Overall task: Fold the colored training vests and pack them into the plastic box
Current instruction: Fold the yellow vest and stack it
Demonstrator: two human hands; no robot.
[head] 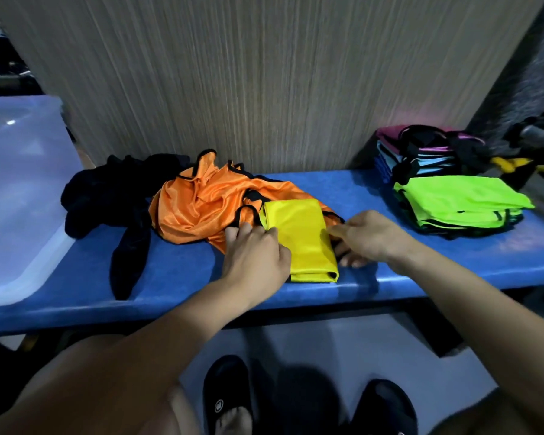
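Note:
A yellow vest [299, 237], folded into a narrow rectangle, lies on the blue bench [186, 277], partly over a crumpled orange vest [201, 208]. My left hand [255, 252] rests on the yellow vest's left edge with fingers laid flat. My right hand [365, 237] holds its right edge, fingers tucked under the fold and thumb on top. The translucent plastic box [19, 196] stands at the left end of the bench.
A dark vest [107, 202] lies bunched left of the orange one. At the right sit a stack of folded neon-green vests [459, 199] and, behind it, a pile of blue and pink ones [421, 149]. A wood-grain panel [264, 73] backs the bench.

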